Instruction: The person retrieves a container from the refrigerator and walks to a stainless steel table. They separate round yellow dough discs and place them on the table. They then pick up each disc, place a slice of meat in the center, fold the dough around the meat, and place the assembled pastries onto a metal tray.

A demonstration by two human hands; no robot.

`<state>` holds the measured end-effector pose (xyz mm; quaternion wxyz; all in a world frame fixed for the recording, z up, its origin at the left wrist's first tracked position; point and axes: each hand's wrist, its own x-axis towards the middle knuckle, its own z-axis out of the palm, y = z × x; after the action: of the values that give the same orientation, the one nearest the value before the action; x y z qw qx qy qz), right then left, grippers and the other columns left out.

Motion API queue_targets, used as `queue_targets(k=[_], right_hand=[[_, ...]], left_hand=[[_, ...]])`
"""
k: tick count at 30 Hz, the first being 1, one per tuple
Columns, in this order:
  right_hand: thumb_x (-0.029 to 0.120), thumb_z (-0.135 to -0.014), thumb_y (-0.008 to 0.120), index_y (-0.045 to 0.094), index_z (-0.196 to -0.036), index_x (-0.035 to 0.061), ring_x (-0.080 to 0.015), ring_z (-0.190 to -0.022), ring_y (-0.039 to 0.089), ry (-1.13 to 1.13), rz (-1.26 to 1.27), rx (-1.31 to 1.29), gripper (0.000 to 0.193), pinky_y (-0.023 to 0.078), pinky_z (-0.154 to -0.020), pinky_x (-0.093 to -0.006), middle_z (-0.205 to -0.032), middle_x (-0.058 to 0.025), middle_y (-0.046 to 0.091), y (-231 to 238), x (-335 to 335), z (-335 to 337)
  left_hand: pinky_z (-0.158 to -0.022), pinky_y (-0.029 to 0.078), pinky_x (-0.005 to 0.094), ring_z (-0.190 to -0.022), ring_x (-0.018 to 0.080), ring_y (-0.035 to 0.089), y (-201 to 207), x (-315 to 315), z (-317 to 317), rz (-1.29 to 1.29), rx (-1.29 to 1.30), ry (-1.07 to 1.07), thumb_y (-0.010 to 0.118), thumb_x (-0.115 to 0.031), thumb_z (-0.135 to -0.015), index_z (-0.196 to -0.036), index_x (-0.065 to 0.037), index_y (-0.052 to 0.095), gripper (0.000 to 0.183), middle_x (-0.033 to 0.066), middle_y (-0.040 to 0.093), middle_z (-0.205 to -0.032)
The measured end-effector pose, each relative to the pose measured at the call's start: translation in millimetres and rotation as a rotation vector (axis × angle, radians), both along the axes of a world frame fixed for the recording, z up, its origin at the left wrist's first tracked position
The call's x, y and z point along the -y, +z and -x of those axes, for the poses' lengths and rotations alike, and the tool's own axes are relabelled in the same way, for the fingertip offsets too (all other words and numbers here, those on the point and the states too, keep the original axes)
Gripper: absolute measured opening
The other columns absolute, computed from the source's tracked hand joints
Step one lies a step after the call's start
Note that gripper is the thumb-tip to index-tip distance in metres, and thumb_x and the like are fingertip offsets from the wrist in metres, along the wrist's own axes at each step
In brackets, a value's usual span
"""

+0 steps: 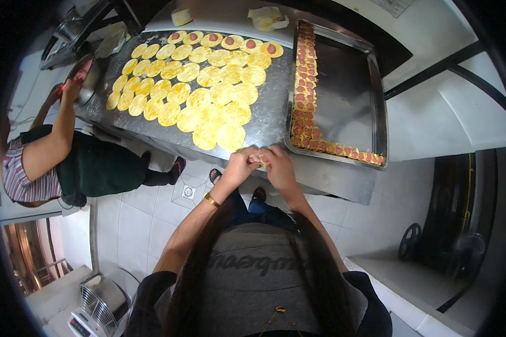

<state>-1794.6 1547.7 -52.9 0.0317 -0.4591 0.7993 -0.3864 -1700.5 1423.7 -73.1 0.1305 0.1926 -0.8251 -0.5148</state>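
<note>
Over the near edge of the steel table [272, 109], my left hand [242, 164] and my right hand [279, 167] meet with bent fingers. Between them they pinch a small dumpling [262, 161], mostly hidden by the fingers. Just beyond lie rows of round yellow wrappers [230, 136], several overlapping. Across the far row, wrappers carry a lump of pink filling [231, 41]. To the right stands a deep metal tray [380, 106]. Open-topped dumplings [305, 84] with pink filling line its left side and near edge, packed tightly.
On the left a co-worker's hand [70, 89] is at a metal bowl of pink filling [84, 72]. A stack of wrappers [181, 17] and a plastic bag [267, 19] sit at the table's far side. A scale [83, 324] stands at lower left. Dark bars [433, 70] stand right of the tray.
</note>
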Motion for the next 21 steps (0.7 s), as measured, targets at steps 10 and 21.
queue_targets(k=[10, 21], right_hand=[[0.001, -0.068, 0.065, 0.067, -0.095, 0.0098, -0.0257, -0.084, 0.062, -0.340, 0.037, 0.248, 0.028, 0.049, -0.075, -0.0343, -0.096, -0.0106, 0.065, 32, -41, 139], [-0.006, -0.062, 0.061, 0.067, -0.100, 0.0033, -0.0233, -0.079, 0.066, -0.067, -0.369, 0.147, 0.039, 0.052, -0.072, -0.0323, -0.100, -0.0114, 0.066, 2, -27, 205]], left_hand=[[-0.069, 0.051, 0.0239, -0.074, 0.0096, 0.063, 14, 19, -49, -0.180, 0.140, 0.067, 0.068, 0.003, -0.075, -0.097, 0.000, 0.063, 0.023, 0.0052, 0.067, -0.081], [-0.070, 0.051, 0.0232, -0.077, 0.0092, 0.063, 5, 20, -68, -0.240, 0.146, 0.034, 0.068, 0.002, -0.076, -0.097, -0.001, 0.063, 0.022, 0.0048, 0.067, -0.083]])
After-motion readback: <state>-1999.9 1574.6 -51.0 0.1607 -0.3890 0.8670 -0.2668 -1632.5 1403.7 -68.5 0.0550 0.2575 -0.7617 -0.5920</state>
